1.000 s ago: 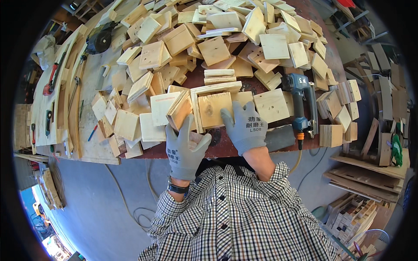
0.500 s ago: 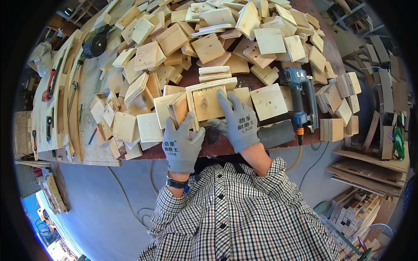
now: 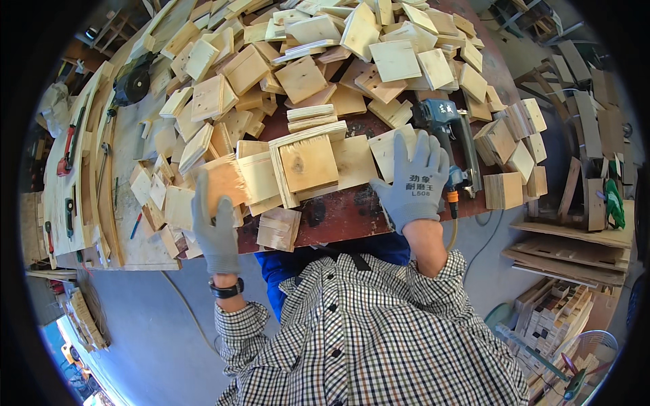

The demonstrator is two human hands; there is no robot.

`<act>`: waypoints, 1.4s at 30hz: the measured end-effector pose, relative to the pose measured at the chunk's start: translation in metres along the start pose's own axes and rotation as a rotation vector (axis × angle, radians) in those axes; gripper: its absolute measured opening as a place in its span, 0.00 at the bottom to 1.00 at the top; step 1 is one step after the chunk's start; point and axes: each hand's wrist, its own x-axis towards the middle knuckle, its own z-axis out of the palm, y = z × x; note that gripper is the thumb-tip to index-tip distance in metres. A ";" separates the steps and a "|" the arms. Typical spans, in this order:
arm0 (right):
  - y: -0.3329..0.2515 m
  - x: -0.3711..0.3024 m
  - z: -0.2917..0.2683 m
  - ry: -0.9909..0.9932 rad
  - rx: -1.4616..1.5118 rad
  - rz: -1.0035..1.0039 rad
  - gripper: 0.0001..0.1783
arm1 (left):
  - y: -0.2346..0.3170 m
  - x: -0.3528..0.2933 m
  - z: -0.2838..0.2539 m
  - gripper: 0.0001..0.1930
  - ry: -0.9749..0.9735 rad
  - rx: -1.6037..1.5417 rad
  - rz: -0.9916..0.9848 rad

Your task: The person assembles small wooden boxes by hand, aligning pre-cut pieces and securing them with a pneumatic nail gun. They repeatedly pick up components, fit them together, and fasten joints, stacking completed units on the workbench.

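Note:
My left hand (image 3: 215,233), in a grey work glove, grips a square wooden block (image 3: 225,177) by its left side, thumb over the lower edge. My right hand (image 3: 414,179), gloved alike, has its fingers stretched out over a pale wooden board (image 3: 384,150), beside a blue nail gun (image 3: 443,122); whether it presses on the board I cannot tell. Between the hands stands a corner of joined boards (image 3: 308,166), with a flat square board inside its angle. A small rough-faced block (image 3: 279,229) lies at the table's front edge.
Loose wooden blocks (image 3: 301,80) are heaped across the back of the red table (image 3: 338,220). More blocks (image 3: 504,191) stand stacked at the right. An air hose (image 3: 453,233) runs down from the nail gun. Long strips and hand tools, including a red-handled one (image 3: 66,155), lie at the left.
My left hand has moved left, away from the joined boards. My right hand has left them too, going right toward the nail gun. The rough-faced block now shows at the front edge.

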 end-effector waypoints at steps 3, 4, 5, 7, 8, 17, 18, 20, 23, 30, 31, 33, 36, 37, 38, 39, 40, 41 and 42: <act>0.006 -0.002 0.010 0.046 0.023 0.056 0.54 | -0.002 0.014 -0.004 0.30 -0.023 0.202 0.083; 0.006 0.001 0.008 0.021 0.076 0.081 0.54 | -0.001 0.017 -0.004 0.31 -0.006 0.282 0.059; 0.006 0.004 0.004 -0.003 0.128 0.106 0.53 | 0.000 0.019 -0.003 0.32 0.011 0.361 0.035; 0.006 0.006 -0.001 0.049 0.226 0.106 0.53 | 0.004 0.021 -0.003 0.34 0.070 0.613 0.075; 0.007 0.005 -0.004 0.124 0.270 0.081 0.53 | 0.006 0.020 -0.004 0.35 0.113 0.785 0.139; -0.027 -0.005 0.019 0.006 0.412 -0.027 0.62 | 0.075 0.013 0.064 0.51 -0.439 0.791 0.611; -0.023 -0.007 0.018 0.004 0.382 -0.061 0.64 | 0.080 0.013 0.073 0.54 -0.537 0.809 0.588; -0.015 -0.011 0.016 -0.033 0.354 -0.098 0.64 | 0.077 0.017 0.095 0.58 -0.559 0.882 0.531; -0.008 -0.007 0.019 -0.167 0.398 -0.089 0.57 | 0.053 0.018 0.112 0.58 -0.486 1.011 0.567; -0.012 -0.013 0.032 0.129 0.367 -0.104 0.43 | 0.053 0.018 0.118 0.54 -0.456 0.994 0.547; -0.011 -0.012 0.035 0.151 0.338 -0.115 0.43 | 0.056 0.018 0.118 0.54 -0.469 0.972 0.528; -0.014 -0.013 0.034 0.089 0.415 -0.092 0.42 | 0.061 0.020 0.115 0.53 -0.495 0.942 0.520; -0.019 -0.014 0.035 0.079 0.521 -0.077 0.40 | 0.063 0.021 0.110 0.51 -0.514 0.898 0.528; -0.022 -0.015 0.038 0.090 0.562 -0.074 0.40 | 0.062 0.020 0.111 0.51 -0.508 0.899 0.540; -0.023 -0.017 0.039 0.062 0.569 -0.059 0.40 | 0.060 0.019 0.111 0.51 -0.503 0.901 0.552; -0.023 -0.017 0.041 0.061 0.566 -0.054 0.40 | 0.059 0.019 0.112 0.51 -0.497 0.903 0.564; -0.023 -0.017 0.041 0.060 0.560 -0.049 0.40 | 0.061 0.019 0.112 0.50 -0.505 0.912 0.562; -0.023 -0.018 0.041 0.059 0.553 -0.046 0.40 | 0.063 0.019 0.112 0.50 -0.513 0.920 0.560; -0.024 -0.018 0.041 0.036 0.559 -0.036 0.40 | 0.064 0.020 0.112 0.50 -0.520 0.929 0.557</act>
